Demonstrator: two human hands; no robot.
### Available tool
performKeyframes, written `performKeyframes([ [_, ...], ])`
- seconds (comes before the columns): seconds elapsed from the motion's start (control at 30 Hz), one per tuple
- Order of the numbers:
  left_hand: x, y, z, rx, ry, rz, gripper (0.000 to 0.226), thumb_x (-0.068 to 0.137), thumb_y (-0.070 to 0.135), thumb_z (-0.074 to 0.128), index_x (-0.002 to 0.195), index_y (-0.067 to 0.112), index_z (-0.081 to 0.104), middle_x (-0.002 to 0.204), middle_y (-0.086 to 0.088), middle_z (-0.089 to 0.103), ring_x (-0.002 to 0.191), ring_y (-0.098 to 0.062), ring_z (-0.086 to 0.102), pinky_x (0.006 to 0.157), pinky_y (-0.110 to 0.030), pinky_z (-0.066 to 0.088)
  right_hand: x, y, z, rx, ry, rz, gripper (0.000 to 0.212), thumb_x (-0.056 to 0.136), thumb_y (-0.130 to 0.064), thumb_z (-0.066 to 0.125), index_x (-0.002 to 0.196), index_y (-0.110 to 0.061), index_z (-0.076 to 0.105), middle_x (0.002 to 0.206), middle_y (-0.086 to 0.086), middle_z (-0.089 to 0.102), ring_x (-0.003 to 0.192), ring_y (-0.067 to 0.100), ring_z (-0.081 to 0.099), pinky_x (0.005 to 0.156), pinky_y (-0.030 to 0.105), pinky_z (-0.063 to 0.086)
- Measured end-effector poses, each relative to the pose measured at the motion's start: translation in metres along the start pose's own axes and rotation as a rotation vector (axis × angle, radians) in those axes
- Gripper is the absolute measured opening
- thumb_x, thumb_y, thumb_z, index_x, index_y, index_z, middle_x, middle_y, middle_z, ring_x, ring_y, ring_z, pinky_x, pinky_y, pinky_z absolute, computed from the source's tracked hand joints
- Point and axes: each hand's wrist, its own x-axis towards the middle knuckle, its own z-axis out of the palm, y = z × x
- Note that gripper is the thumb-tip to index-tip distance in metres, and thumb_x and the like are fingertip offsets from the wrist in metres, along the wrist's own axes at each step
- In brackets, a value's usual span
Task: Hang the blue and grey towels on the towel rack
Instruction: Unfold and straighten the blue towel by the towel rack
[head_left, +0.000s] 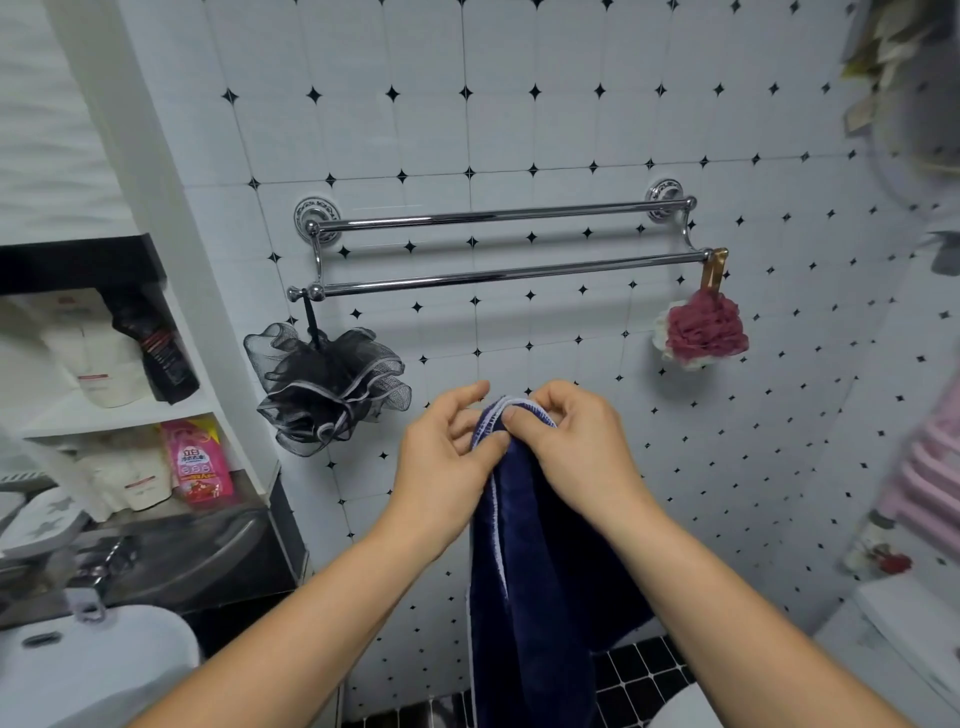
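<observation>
A dark blue towel (535, 582) with white stitched edging hangs down in front of me, bunched at its top. My left hand (447, 457) and my right hand (576, 441) both pinch that top edge, close together, well below the rack. The chrome towel rack (498, 275) is fixed to the tiled wall with two bare bars, the upper one (498, 215) set further back. No grey towel is in view.
A black mesh bath sponge (327, 384) hangs from the rack's left end, a dark red one (704, 330) from its right end. Shelves with bottles and a pink pouch (197, 462) stand at left. A toilet tank (88, 665) sits at lower left, white furniture (904, 629) at right.
</observation>
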Motion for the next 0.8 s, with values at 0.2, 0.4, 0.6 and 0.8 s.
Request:
performKeyframes([
  [0.2,0.018,0.003,-0.010,-0.110,0.039,-0.192,0.019,0.091,-0.002,0.058,0.090,0.007,0.074,0.078,-0.006,0.078,0.069,-0.016,0.072,0.061,-0.023,0.056,-0.004,0.008,0.002,0.113,-0.180,0.046,0.019,0.079,-0.035,0.072,0.072,-0.021,0.062,0.065,0.005,0.067,0.059,0.014,0.056,0.060,0.030,0.044],
  [0.4,0.057,0.016,-0.036,-0.146,0.234,-0.163,0.019,0.094,-0.001,0.055,0.089,0.008,0.071,0.064,0.003,0.073,0.057,-0.010,0.065,0.055,-0.021,0.054,-0.016,0.072,-0.028,-0.055,-0.768,0.201,0.020,0.079,-0.030,0.074,0.085,-0.013,0.066,0.068,-0.004,0.068,0.063,0.019,0.062,0.058,0.027,0.047],
  [0.6,0.072,0.019,-0.063,-0.030,0.210,-0.109,0.019,0.095,0.005,0.056,0.088,0.015,0.072,0.065,0.004,0.073,0.057,-0.008,0.065,0.053,-0.022,0.055,-0.025,0.133,-0.061,-0.597,-0.973,0.272,0.023,0.079,-0.019,0.059,0.059,-0.023,0.048,0.064,-0.008,0.052,0.065,0.016,0.049,0.067,0.030,0.041],
  [0.8,0.076,0.009,-0.084,0.044,0.246,-0.132,0.019,0.095,0.010,0.056,0.103,0.011,0.073,0.079,-0.005,0.071,0.063,-0.016,0.063,0.053,-0.025,0.051,0.006,0.124,-0.079,-0.883,-0.899,0.159,0.024,0.082,-0.035,0.063,0.063,-0.021,0.059,0.060,-0.007,0.053,0.063,0.017,0.051,0.063,0.029,0.041],
])
